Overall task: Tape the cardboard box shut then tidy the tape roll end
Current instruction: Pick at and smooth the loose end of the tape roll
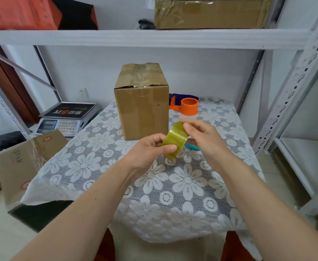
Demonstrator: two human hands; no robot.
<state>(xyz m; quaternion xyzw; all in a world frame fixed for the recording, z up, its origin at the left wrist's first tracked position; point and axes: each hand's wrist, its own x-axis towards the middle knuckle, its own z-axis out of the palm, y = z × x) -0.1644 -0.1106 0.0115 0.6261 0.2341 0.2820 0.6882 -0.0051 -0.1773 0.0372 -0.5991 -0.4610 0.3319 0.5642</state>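
Tape roll held over the lace-covered table

Shelving (146,37) is framing the scene, with the table (173,194) under its flowered lace cloth standing below. Cardboard box (142,104) is sitting upright toward the table's far edge, clear tape shining along its closed top flaps. Just beside it on the right, an orange tape dispenser (187,106) is resting. Nearer the camera, the left hand (148,151) is pinching the lower edge of the yellowish tape roll (176,141), while the right hand (204,136) is gripping its upper edge, both holding it above the cloth.
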